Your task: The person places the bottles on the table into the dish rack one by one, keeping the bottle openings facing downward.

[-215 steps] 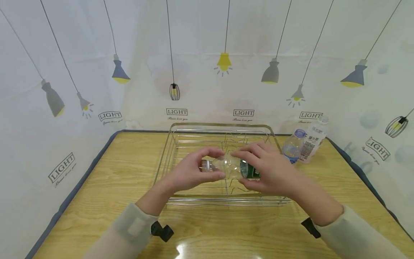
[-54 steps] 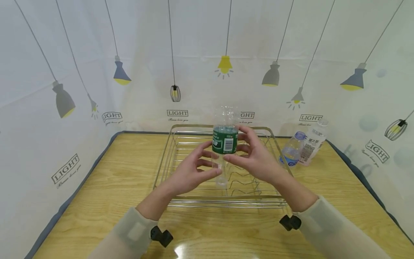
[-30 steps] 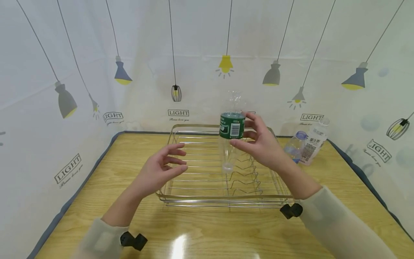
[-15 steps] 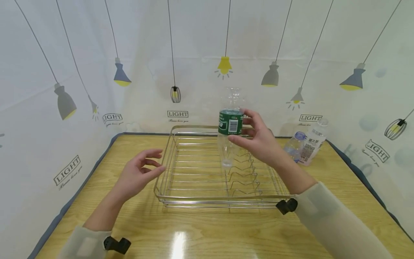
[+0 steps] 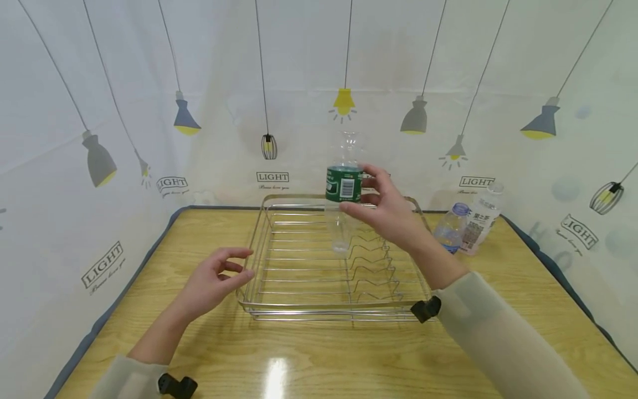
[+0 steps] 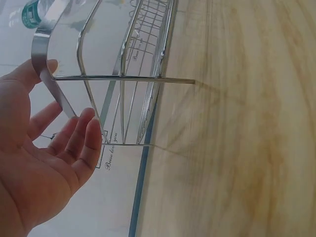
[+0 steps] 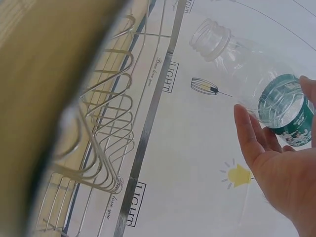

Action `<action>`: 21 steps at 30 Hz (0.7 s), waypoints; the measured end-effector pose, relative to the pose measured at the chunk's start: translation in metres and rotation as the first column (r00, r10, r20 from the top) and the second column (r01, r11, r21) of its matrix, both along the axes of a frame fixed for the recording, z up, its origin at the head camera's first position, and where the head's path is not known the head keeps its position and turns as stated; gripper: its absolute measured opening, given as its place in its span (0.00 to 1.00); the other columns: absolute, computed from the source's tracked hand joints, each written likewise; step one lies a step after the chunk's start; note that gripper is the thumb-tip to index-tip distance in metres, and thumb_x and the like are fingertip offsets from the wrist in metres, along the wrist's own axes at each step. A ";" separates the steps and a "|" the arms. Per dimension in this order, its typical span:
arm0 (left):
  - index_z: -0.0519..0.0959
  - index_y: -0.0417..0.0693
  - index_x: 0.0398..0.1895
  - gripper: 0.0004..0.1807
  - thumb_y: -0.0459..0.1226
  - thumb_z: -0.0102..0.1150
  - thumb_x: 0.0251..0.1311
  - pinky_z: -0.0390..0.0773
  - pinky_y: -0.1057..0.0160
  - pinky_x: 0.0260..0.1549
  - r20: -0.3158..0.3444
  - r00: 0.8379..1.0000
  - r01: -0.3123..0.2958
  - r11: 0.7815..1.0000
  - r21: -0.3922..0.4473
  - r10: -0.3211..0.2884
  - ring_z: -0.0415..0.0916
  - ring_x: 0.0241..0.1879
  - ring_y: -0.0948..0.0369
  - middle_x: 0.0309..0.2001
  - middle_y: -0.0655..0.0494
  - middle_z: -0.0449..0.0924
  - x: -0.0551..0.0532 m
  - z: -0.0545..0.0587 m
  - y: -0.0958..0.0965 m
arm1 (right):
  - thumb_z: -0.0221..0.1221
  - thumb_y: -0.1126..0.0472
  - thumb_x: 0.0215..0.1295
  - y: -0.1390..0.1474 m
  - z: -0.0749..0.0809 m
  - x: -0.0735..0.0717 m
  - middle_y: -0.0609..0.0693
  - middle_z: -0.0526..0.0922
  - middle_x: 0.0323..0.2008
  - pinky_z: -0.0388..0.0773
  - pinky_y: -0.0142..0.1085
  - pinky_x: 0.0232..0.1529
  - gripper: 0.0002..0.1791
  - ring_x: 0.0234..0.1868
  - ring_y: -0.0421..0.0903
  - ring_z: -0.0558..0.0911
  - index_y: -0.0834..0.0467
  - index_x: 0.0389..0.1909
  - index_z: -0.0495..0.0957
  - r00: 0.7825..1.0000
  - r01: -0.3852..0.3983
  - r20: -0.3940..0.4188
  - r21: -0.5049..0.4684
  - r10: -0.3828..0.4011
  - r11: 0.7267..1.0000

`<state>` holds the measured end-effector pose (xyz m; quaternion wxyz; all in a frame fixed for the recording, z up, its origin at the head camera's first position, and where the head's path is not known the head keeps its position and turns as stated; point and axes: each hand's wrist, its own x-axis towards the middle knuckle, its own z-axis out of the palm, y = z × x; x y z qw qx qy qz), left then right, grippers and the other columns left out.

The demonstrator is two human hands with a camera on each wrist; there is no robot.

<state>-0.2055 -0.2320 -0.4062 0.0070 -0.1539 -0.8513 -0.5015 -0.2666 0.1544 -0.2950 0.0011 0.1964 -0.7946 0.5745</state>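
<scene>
My right hand [image 5: 384,208] grips a clear plastic bottle [image 5: 344,184] with a green label, thumb in front and fingers behind. The bottle is upside down, its open, capless mouth [image 7: 210,38] pointing down over the wire dish rack [image 5: 299,304]. In the right wrist view the bottle body lies well apart from the rack's zigzag wires [image 7: 116,128]. My left hand [image 5: 214,280] is at the rack's left rim, fingers loosely bent, thumb and index finger apart. Its fingertips [image 6: 86,114] overlap the flat rim band [image 6: 42,47] in the left wrist view.
Right of the rack stand a clear bottle [image 5: 451,228] with a purple neck and a taller bottle [image 5: 479,219] with a white label. All sit on a wooden table [image 5: 319,354]. A white sheet with printed lamps [image 5: 344,102] hangs behind.
Both hands held the bottle earlier, first lying sideways, then inverted. My left hand let go and moved left to the rack's rim. My right hand raised the bottle and shifted it slightly left.
</scene>
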 end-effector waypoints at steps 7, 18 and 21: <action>0.75 0.44 0.75 0.28 0.41 0.67 0.77 0.85 0.63 0.45 0.048 0.997 0.053 0.998 0.024 -0.054 0.82 0.52 0.51 0.67 0.38 0.79 -0.001 -0.007 0.003 | 0.71 0.59 0.74 -0.015 0.004 -0.012 0.56 0.70 0.74 0.87 0.40 0.57 0.51 0.64 0.55 0.82 0.48 0.87 0.50 1.000 -0.016 0.025 -0.048 0.017 0.999; 0.72 0.37 0.75 0.28 0.32 0.65 0.75 0.86 0.66 0.42 0.064 0.992 0.104 0.986 0.129 -0.113 0.87 0.44 0.63 0.57 0.34 0.83 -0.002 -0.012 0.005 | 0.73 0.54 0.73 -0.042 0.013 -0.033 0.56 0.70 0.74 0.86 0.52 0.64 0.53 0.65 0.55 0.82 0.47 0.88 0.49 0.999 0.002 0.035 -0.077 0.001 0.997; 0.72 0.37 0.75 0.28 0.32 0.64 0.75 0.85 0.66 0.42 0.068 0.991 0.107 0.985 0.133 -0.117 0.86 0.45 0.63 0.57 0.33 0.82 -0.002 -0.011 0.004 | 0.73 0.54 0.73 -0.050 0.013 -0.041 0.56 0.71 0.73 0.84 0.56 0.66 0.53 0.65 0.56 0.83 0.49 0.88 0.50 0.999 0.001 0.033 -0.096 0.002 0.995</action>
